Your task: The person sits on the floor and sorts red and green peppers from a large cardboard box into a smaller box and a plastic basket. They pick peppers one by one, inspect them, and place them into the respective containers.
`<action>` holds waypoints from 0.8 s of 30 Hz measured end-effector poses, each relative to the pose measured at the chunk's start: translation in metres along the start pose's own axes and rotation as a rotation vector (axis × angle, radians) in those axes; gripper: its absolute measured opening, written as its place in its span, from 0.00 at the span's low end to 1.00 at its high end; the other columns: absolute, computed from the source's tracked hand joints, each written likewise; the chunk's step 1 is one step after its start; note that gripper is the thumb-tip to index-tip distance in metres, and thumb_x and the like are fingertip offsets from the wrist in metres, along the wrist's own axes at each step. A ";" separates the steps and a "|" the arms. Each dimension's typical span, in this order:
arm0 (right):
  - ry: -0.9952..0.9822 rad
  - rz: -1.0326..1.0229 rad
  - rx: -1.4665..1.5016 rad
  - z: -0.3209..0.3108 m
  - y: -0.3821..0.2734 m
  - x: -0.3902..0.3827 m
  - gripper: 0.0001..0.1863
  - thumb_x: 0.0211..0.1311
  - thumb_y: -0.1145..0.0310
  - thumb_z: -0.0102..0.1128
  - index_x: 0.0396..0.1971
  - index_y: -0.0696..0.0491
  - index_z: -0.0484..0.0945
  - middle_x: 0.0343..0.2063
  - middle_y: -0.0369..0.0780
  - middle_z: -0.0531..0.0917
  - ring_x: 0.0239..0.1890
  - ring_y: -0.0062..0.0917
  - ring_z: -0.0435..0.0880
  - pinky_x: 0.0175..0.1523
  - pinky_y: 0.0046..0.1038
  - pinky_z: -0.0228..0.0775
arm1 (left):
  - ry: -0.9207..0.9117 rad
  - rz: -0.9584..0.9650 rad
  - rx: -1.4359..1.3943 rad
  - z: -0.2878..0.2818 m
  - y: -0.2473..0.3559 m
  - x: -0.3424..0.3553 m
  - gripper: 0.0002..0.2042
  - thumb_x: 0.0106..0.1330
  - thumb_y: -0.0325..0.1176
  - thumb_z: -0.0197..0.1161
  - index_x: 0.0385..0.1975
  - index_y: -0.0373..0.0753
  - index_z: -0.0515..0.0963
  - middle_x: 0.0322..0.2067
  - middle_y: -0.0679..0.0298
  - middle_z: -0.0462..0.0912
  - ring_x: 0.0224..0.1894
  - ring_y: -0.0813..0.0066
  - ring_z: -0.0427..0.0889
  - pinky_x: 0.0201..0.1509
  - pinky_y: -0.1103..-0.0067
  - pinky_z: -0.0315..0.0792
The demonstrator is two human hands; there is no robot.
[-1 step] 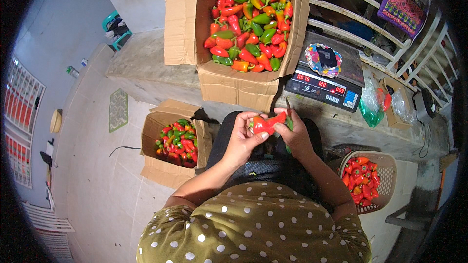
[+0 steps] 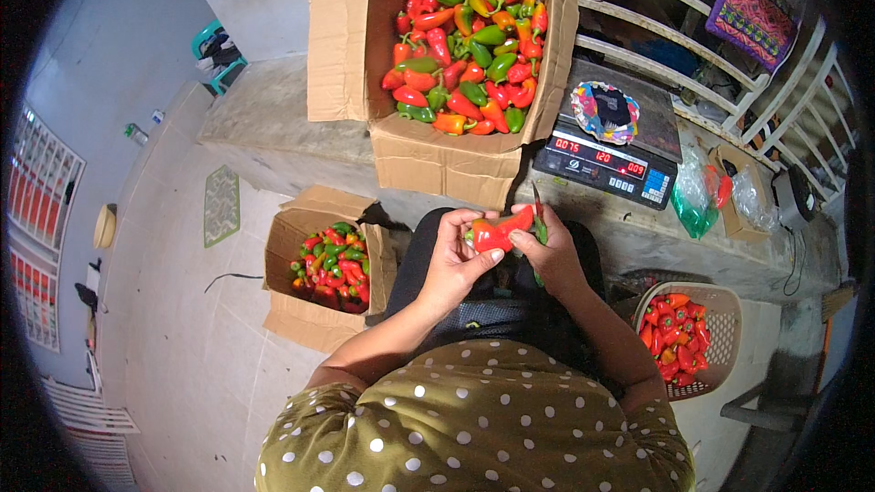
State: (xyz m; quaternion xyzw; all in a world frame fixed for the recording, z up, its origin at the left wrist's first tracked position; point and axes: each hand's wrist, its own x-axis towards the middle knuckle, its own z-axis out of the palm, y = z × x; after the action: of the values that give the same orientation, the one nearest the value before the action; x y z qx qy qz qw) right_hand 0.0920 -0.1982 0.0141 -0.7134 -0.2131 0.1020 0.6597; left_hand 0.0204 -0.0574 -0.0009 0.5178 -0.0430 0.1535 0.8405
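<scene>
While your left hand (image 2: 463, 250) holds the red pepper (image 2: 493, 234) at the frame's centre, your right hand (image 2: 554, 255) steadies it and clasps what looks like a knife (image 2: 541, 231); should the glossy pepper slip, the knife could nick you.

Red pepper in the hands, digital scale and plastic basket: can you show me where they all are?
Red pepper (image 2: 493, 234), head view: on the middle of its red side.
Digital scale (image 2: 592, 165), head view: on its front panel.
Plastic basket (image 2: 723, 339), head view: on its wall full of holes.
</scene>
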 end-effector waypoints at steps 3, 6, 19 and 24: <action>-0.073 0.065 0.018 0.001 -0.011 0.001 0.17 0.51 0.67 0.61 0.39 0.59 0.73 0.32 0.40 0.79 0.36 0.21 0.77 0.46 0.24 0.67 | -0.031 0.142 0.077 -0.002 -0.002 0.001 0.25 0.51 0.11 0.57 0.46 0.41 0.59 0.51 0.58 0.64 0.56 0.67 0.65 0.57 0.76 0.65; -0.075 0.007 -0.001 0.001 -0.009 -0.001 0.17 0.50 0.68 0.62 0.40 0.59 0.73 0.32 0.40 0.80 0.36 0.21 0.77 0.45 0.24 0.67 | -0.050 0.178 0.168 -0.003 -0.002 0.000 0.25 0.50 0.13 0.59 0.45 0.42 0.59 0.51 0.57 0.64 0.55 0.66 0.66 0.57 0.75 0.64; 0.130 0.165 -0.007 -0.008 0.011 -0.001 0.13 0.59 0.64 0.52 0.28 0.59 0.76 0.23 0.38 0.79 0.27 0.19 0.76 0.37 0.22 0.66 | 0.140 0.086 0.535 -0.047 -0.003 0.000 0.21 0.56 0.22 0.61 0.49 0.39 0.65 0.47 0.62 0.70 0.47 0.73 0.73 0.50 0.80 0.69; 0.227 0.209 -0.108 -0.042 0.041 0.000 0.12 0.59 0.63 0.53 0.29 0.58 0.75 0.22 0.39 0.79 0.26 0.25 0.77 0.36 0.26 0.66 | 0.750 0.072 0.435 -0.191 -0.008 -0.018 0.11 0.55 0.23 0.60 0.38 0.36 0.68 0.34 0.63 0.72 0.33 0.75 0.74 0.39 0.78 0.71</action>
State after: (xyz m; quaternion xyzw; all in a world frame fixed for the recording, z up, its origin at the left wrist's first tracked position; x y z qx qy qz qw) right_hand 0.1165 -0.2375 -0.0216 -0.7732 -0.0670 0.0775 0.6259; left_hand -0.0106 0.1044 -0.0999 0.5893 0.2806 0.3654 0.6637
